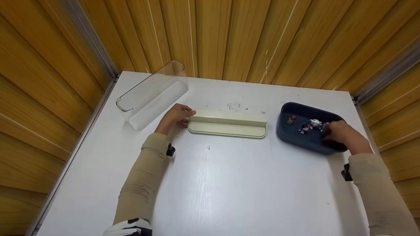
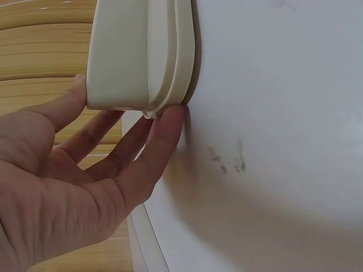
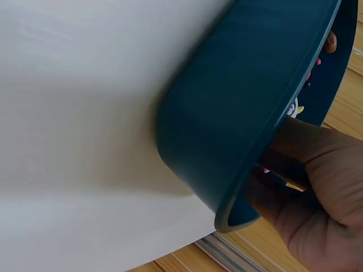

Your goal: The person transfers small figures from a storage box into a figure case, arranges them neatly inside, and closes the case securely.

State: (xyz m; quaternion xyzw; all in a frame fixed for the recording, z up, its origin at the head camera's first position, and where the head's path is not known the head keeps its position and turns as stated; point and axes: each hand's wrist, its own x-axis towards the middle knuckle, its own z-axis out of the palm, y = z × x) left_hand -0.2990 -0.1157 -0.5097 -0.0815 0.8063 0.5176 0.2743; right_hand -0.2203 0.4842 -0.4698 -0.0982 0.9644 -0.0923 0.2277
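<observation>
A cream stepped stand (image 1: 226,124) lies lengthwise on the white table. My left hand (image 1: 178,114) holds its left end; in the left wrist view the thumb touches the taller back part and the fingers (image 2: 170,122) reach the lower front edge. On the right is a dark blue bin (image 1: 295,139) with several small figurines (image 1: 305,128) and a brown one (image 1: 291,119) inside. My right hand (image 1: 339,132) reaches into the bin's right end, beside a purple-and-white figurine (image 1: 325,126). The bin's wall hides its fingertips, so a grip cannot be made out.
A clear, open-topped long box (image 1: 154,95) stands at the table's back left. Wood-patterned panels (image 1: 210,36) rise behind the table (image 1: 210,190) and at both sides. Dark scuff marks show on the tabletop behind the stand.
</observation>
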